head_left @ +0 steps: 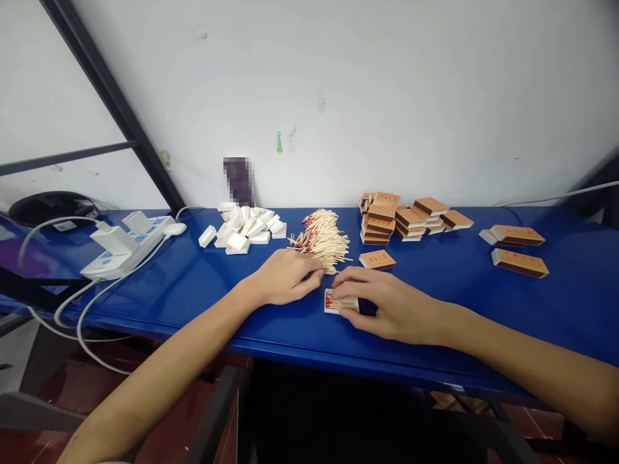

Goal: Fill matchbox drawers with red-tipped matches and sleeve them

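My right hand (387,303) rests on the blue table (193,283) with thumb and fingers closed around a small white matchbox tray (337,301) filled with red-tipped matches. My left hand (285,276) lies just left of the tray, fingers curled at the near edge of a loose heap of matches (323,237); what it pinches is hidden. A single orange matchbox sleeve (377,260) lies right behind my right hand.
A pile of empty white trays (244,229) sits left of the matches. Stacks of orange matchboxes (401,218) stand at the back, two more boxes (518,248) to the right. A white power strip (126,245) with cables lies at the far left.
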Tool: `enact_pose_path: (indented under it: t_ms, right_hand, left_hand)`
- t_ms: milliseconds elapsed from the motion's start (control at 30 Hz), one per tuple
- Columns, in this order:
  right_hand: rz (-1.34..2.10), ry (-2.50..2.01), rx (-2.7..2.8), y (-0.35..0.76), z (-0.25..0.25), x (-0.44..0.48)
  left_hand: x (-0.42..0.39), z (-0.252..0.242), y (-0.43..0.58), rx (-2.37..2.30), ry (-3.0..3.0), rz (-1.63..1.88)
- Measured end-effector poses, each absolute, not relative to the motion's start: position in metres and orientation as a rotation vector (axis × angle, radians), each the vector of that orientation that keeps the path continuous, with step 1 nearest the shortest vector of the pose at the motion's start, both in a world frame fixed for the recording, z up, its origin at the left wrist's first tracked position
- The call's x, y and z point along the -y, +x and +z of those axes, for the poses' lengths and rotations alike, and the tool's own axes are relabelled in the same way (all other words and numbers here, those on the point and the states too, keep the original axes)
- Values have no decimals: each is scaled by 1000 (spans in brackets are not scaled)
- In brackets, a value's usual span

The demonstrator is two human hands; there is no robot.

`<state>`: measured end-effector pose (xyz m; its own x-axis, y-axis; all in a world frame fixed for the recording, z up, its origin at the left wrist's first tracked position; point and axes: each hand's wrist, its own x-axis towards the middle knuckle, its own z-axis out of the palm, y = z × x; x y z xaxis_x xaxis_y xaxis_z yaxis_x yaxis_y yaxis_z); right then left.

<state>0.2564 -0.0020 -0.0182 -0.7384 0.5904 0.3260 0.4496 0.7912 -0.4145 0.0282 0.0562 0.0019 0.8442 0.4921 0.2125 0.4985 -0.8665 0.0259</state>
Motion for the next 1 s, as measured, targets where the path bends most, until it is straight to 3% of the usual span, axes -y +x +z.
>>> enact_pose_path:
  t_ms: [467, 1000]
  right_hand:
    - [396, -890, 2524, 254, -16, 7]
    - [437, -802, 2583, 253, -9, 10]
  left_hand:
    - [-61, -1, 27, 1031, -2810, -584]
    - [-60, 1, 25, 1027, -2790, -495]
